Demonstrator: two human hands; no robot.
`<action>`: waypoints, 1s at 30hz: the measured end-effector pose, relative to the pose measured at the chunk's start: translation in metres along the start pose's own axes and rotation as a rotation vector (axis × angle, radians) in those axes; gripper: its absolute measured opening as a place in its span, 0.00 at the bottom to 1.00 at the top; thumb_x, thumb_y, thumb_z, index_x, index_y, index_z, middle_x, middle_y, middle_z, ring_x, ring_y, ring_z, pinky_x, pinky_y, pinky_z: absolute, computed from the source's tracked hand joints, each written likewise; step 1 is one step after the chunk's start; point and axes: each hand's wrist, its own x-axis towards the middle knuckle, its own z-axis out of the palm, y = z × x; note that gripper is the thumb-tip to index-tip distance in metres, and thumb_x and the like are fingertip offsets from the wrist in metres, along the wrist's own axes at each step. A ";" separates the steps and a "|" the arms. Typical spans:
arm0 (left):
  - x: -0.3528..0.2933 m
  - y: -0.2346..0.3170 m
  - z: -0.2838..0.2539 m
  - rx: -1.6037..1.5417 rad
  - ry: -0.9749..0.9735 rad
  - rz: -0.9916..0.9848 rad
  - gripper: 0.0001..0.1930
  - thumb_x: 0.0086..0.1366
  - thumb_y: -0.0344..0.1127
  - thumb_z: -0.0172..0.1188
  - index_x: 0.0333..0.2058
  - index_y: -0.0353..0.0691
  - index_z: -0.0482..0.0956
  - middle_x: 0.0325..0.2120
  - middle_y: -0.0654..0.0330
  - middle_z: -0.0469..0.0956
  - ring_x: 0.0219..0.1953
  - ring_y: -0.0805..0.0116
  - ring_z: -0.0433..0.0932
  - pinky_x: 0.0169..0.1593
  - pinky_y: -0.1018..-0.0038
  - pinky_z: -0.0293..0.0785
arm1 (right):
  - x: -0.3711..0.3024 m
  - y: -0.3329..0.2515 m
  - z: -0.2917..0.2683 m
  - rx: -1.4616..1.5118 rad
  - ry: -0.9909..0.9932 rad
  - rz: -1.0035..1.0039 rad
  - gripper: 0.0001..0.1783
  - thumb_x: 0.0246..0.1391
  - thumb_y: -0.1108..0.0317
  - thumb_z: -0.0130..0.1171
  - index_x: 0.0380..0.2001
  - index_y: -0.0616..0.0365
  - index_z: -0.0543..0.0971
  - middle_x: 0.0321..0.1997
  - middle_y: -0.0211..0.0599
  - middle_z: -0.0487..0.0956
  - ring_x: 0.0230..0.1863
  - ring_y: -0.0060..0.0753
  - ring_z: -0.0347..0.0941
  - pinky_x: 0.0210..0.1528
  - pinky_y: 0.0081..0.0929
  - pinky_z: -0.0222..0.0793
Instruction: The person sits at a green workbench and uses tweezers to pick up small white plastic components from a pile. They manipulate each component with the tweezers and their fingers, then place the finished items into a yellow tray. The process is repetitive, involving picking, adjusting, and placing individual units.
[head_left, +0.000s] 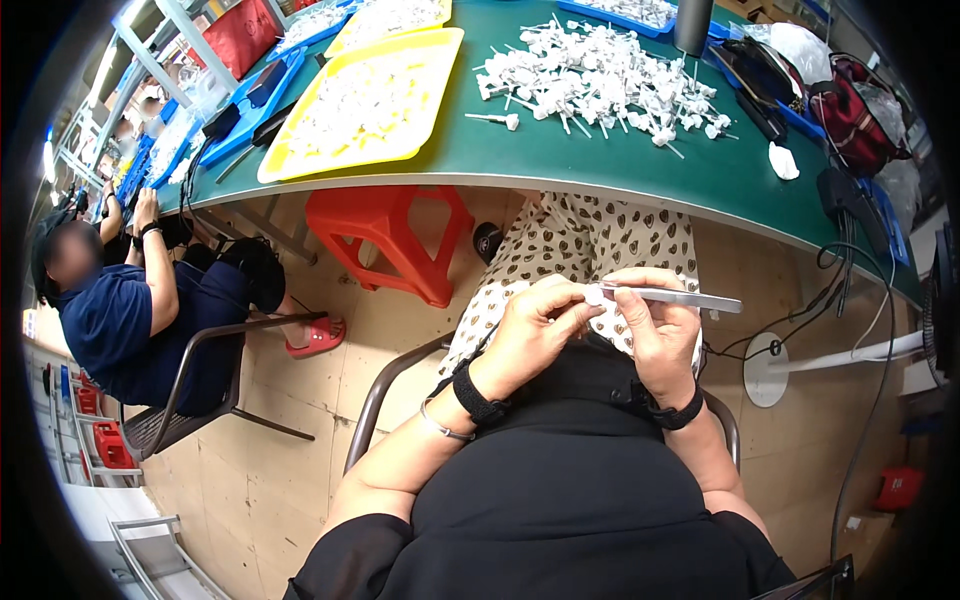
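Note:
Over my lap, my left hand [540, 322] pinches a small white plastic part [594, 296] between thumb and fingertips. My right hand [658, 325] grips silver metal tweezers [690, 298], their tips at the white part and their rear end pointing right. The two hands almost touch. Fingers cover most of the held part, so its full shape is hidden. On the green table ahead lies a loose pile of white plastic parts with thin stems [600, 80]. One such part [495, 120] lies apart at the pile's left.
A yellow tray [440, 85] of small white parts stands left of the pile. A red stool [385, 225] is under the table edge. To the left sits another person [150, 290]. Cables [845, 260] hang at the right, near a white stand base [766, 370].

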 end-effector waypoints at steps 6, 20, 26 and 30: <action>0.000 -0.004 0.002 0.038 0.062 0.110 0.05 0.68 0.26 0.67 0.41 0.34 0.85 0.29 0.62 0.81 0.27 0.76 0.80 0.32 0.79 0.77 | -0.002 -0.001 0.002 -0.045 0.003 -0.018 0.04 0.63 0.76 0.65 0.40 0.64 0.83 0.38 0.35 0.83 0.34 0.22 0.80 0.38 0.20 0.76; 0.000 -0.015 0.000 0.228 0.103 0.268 0.07 0.64 0.21 0.68 0.40 0.37 0.85 0.32 0.60 0.82 0.33 0.69 0.82 0.36 0.76 0.78 | -0.002 0.000 0.001 -0.147 -0.022 -0.132 0.04 0.63 0.78 0.65 0.41 0.63 0.83 0.37 0.35 0.83 0.32 0.23 0.79 0.35 0.21 0.75; 0.000 -0.014 0.002 0.272 0.134 0.294 0.09 0.60 0.24 0.70 0.39 0.40 0.84 0.30 0.56 0.79 0.30 0.56 0.80 0.34 0.66 0.75 | 0.000 -0.002 0.001 -0.196 -0.040 -0.150 0.04 0.63 0.78 0.64 0.40 0.63 0.83 0.35 0.36 0.83 0.31 0.25 0.79 0.35 0.23 0.75; -0.002 -0.012 0.001 0.308 0.117 0.282 0.09 0.60 0.24 0.69 0.39 0.40 0.84 0.30 0.57 0.79 0.31 0.56 0.79 0.34 0.66 0.75 | 0.001 -0.004 0.001 -0.255 -0.057 -0.184 0.04 0.62 0.78 0.65 0.40 0.63 0.83 0.34 0.36 0.83 0.31 0.26 0.79 0.34 0.23 0.75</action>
